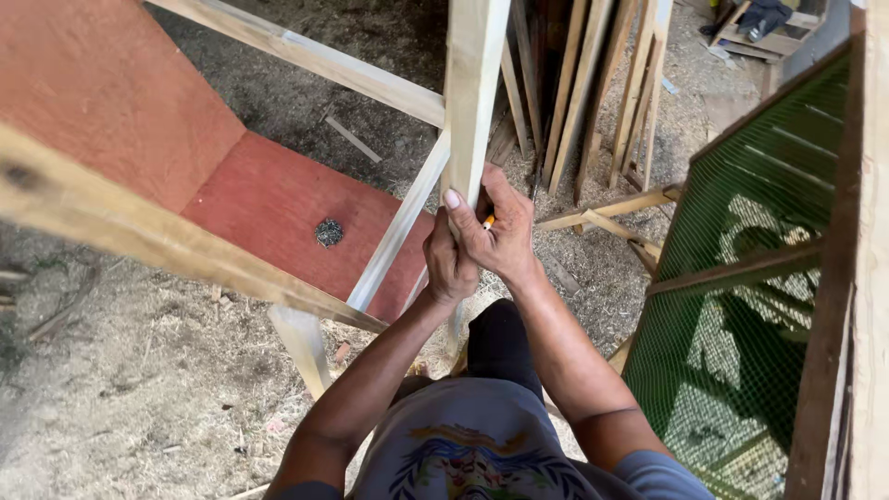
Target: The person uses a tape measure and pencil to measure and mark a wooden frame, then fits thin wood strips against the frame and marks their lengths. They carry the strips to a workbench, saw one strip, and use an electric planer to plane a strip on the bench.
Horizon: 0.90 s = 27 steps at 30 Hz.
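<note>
Both hands at centre, clamped on upright post (472, 83): left hand (448, 264) wraps it; right hand (495, 231) pinches pencil (488, 221) against it. Red board (278, 208) at 9 o'clock, green mesh (741, 315) at 3, leaning slats (593, 74) at 1.

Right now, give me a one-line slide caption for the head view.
Both hands, left and right, clasp an upright wooden post of a frame, an orange pencil in the right.
</note>
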{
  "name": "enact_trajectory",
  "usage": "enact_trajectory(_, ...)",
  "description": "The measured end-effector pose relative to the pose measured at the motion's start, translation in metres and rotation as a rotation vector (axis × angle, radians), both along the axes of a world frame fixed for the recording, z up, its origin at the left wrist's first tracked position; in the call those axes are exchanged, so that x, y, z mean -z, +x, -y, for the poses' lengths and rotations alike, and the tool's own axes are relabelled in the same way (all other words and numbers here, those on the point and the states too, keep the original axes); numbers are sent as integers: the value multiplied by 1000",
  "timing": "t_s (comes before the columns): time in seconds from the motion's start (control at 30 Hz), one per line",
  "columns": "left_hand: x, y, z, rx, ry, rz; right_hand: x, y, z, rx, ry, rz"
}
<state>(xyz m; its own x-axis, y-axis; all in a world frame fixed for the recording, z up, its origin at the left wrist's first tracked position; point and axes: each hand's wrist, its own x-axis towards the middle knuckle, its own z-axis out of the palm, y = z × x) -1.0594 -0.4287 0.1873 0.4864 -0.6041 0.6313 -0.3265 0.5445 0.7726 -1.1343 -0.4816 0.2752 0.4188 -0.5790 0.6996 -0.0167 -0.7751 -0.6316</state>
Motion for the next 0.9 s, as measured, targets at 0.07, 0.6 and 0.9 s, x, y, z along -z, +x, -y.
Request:
enact_trajectory(0.07,4,-2,20,-27,113,-29,5,-2,19,18,17,-12)
enact_trajectory(0.6,39,-26,295,-432,119,47,32,-7,316,-385,179,6)
enact_trajectory(0.9,12,6,395,-581,146,-73,23,42,425,-564,44,-37)
